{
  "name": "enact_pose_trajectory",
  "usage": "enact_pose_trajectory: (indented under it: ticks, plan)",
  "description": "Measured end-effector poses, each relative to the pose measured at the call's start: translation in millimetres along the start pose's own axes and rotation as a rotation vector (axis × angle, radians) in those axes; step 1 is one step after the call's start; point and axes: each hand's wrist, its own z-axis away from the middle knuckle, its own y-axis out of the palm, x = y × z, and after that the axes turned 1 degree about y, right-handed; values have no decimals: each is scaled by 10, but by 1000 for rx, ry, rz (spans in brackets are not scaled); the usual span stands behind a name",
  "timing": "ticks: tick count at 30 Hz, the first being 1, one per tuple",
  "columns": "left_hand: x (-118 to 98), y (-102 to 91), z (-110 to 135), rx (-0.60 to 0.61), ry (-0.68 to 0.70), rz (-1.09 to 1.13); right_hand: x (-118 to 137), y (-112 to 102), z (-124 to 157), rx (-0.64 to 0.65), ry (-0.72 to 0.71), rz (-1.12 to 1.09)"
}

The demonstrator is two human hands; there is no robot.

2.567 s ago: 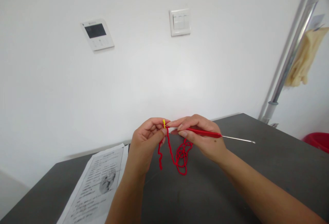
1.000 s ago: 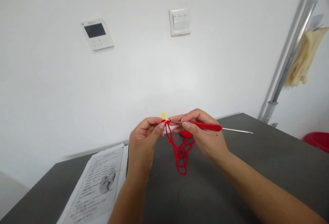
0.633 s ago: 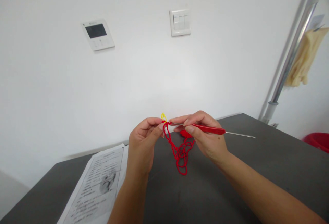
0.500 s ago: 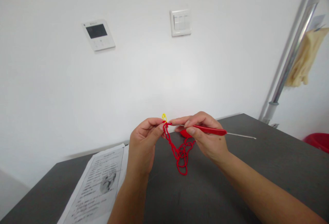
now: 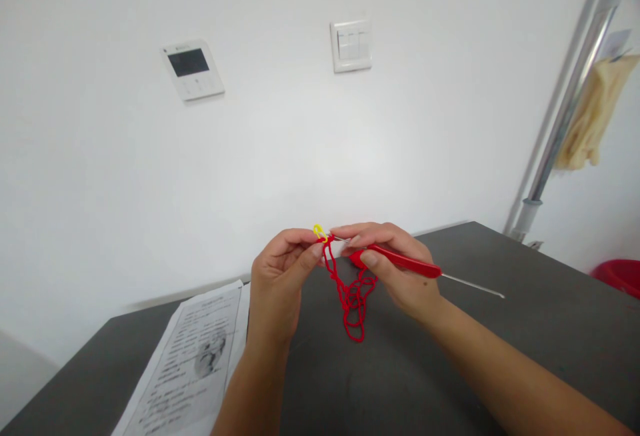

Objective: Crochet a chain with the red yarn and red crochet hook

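Note:
My left hand pinches a small piece of red crochet work between thumb and fingers. A yellow stitch marker stands up at its top edge. Closed around the red handle of a double-ended crochet hook is my right hand. One metal tip of the hook meets the stitches near the left fingertips; the other points to the lower right. Loose red yarn hangs in tangled loops between the hands. Partly behind the right fingers lies a red yarn ball, mostly hidden.
Printed sheets lie left on the dark table. The white wall behind carries an intercom panel and a light switch. At the right are a metal pole, a hanging yellowish cloth and a red basin.
The hook has tilted, its front tip higher and its free rear end lower. My right index finger has straightened. The yellow marker leans more to the left.

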Motion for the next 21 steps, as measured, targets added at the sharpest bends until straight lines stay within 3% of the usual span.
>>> enact_pose_trajectory:
  ticks: [5, 9, 15, 21]
  plan:
    - [36, -25, 7, 45, 8, -50, -10, -26, 24, 90, -54, 196]
    - [60, -38, 1, 85, 4, -97, -32, -27, 39, 83, -47, 268]
    - [95, -69, -17, 170, 80, -170, 33, 70, 20, -65, 199, 125]
    - [10, -49, 38, 193, 172, -431, 88, 113, -21, -80, 283, 101]
